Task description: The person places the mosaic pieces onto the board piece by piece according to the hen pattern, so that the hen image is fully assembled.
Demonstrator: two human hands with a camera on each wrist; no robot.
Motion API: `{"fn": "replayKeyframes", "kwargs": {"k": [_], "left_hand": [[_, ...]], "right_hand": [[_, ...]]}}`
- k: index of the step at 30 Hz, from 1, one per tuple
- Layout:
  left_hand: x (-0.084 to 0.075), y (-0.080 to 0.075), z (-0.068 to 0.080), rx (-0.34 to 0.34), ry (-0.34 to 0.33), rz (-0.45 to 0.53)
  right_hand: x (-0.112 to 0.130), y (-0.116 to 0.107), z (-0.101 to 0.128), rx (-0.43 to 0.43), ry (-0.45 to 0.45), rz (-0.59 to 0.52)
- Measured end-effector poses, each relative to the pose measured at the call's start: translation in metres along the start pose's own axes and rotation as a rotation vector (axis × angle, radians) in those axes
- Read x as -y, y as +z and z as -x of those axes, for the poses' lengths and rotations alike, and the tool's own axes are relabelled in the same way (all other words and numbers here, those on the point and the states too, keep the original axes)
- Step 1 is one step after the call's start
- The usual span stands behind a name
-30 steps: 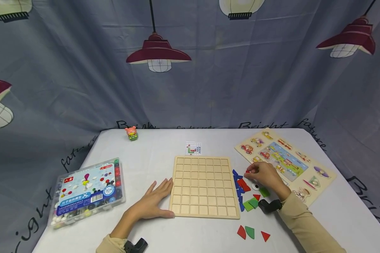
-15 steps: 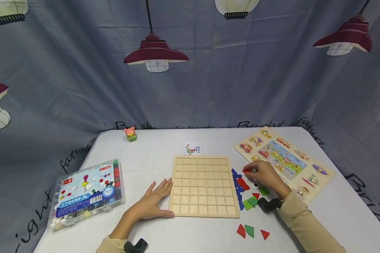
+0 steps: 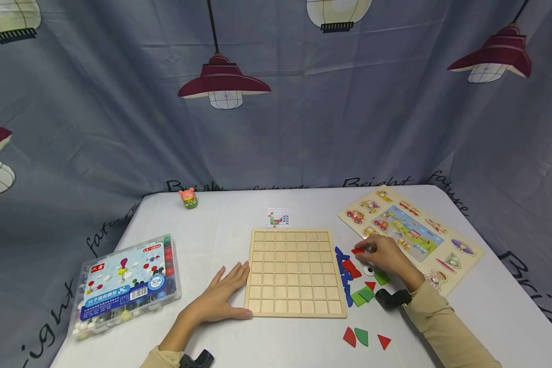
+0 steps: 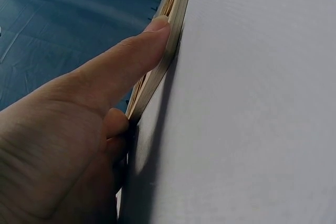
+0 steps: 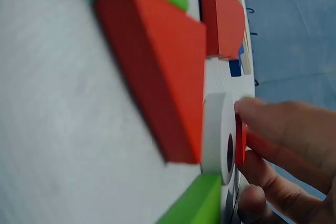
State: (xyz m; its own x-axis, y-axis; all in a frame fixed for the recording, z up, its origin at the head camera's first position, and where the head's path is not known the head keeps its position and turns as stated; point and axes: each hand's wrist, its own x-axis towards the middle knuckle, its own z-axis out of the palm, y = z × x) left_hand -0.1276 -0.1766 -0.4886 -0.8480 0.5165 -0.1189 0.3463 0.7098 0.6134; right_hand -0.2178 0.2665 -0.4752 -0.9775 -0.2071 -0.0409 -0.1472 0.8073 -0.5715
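My left hand (image 3: 223, 298) lies with fingers spread at the left edge of a wooden grid board (image 3: 296, 273). In the left wrist view, the thumb (image 4: 131, 59) touches the board's side (image 4: 163, 66). Right of the board, my right hand (image 3: 385, 255) pinches a small red block (image 5: 241, 140) between thumb and fingertips; its full outline is hidden. Close by are a white round block with a black dot (image 3: 368, 271), a red triangle block (image 3: 370, 285), green blocks (image 3: 362, 296), red blocks (image 3: 351, 268) and several blue blocks (image 3: 340, 261).
Two red blocks and a green block (image 3: 361, 336) lie nearer the front. A small pattern card (image 3: 278, 217) sits behind the board. A picture puzzle board (image 3: 446, 278) is at right. On the left stand a clear plastic case (image 3: 129, 283) and, farther back, a toy figure (image 3: 188, 198).
The right hand keeps its place among the blocks, and the red block at its fingertips shows more than a second ago. The left hand stays still. The head view shifts slightly.
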Motion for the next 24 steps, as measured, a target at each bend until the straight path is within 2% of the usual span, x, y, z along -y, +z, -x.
{"fn": "replayKeyframes", "kwargs": {"k": [6,14,24], "left_hand": [[0.0005,0.0006,0.001,-0.002,-0.005,0.008],[0.0004,0.0019,0.0018,0.0,-0.01,0.001],[0.0011,0.0018,0.0006,-0.003,-0.012,-0.009]], "right_hand": [[0.0013,-0.0008,0.0014,0.031,0.01,-0.007],[-0.0005,0.0016,0.0034,0.029,0.031,-0.026],[0.0007,-0.0002,0.0028,0.038,0.002,-0.032]]}}
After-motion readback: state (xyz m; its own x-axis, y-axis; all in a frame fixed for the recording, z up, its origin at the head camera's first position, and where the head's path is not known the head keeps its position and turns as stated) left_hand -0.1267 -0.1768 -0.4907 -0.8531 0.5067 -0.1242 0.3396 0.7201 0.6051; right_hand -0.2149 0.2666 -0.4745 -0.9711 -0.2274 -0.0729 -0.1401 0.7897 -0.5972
